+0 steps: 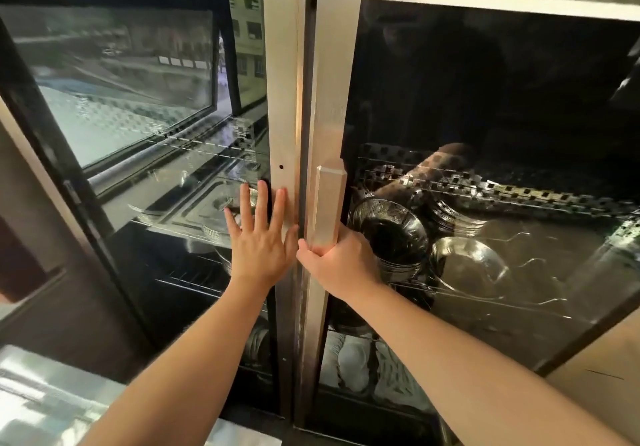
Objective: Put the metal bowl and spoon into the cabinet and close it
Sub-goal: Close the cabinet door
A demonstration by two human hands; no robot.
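A steel cabinet with two glass doors fills the view. My left hand (260, 237) lies flat, fingers spread, against the inner steel stile of the left door (282, 99). My right hand (334, 258) is closed around the lower end of the long metal handle (327, 203) of the right door (332, 82). Both doors look shut or nearly so, their edges side by side. Behind the right glass, metal bowls (467, 265) and a perforated metal basket (388, 227) sit on a wire shelf. I cannot make out a spoon among the reflections.
White dishes (353, 359) stand on the lower shelf. A flat metal tray (194, 213) lies behind the left glass. A steel counter (45, 400) is at the lower left, and a tan surface (602, 376) at the lower right. The glass carries strong reflections.
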